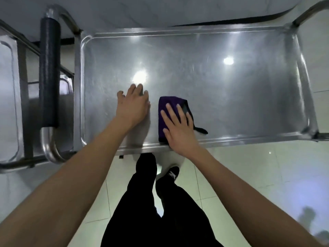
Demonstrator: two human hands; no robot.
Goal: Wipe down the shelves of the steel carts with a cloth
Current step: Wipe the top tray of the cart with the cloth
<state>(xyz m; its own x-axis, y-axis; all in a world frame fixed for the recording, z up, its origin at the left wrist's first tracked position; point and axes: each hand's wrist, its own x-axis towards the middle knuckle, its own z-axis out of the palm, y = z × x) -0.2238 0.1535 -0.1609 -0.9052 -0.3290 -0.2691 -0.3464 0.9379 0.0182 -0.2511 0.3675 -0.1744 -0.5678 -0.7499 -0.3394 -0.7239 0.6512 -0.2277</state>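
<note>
Wiping seems under way: right hand (179, 129) presses flat, fingers straight, on the purple cloth (169, 107) at the top shelf's (231, 86) near edge (far side apparently pending); left hand (133, 104) rests open beside the cloth.

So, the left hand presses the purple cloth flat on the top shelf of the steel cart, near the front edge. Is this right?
Not quite: the head view shows the right hand pressing the purple cloth flat on the top shelf of the steel cart, near the front edge. The left hand rests bare on the steel beside the cloth, not touching it.
</note>
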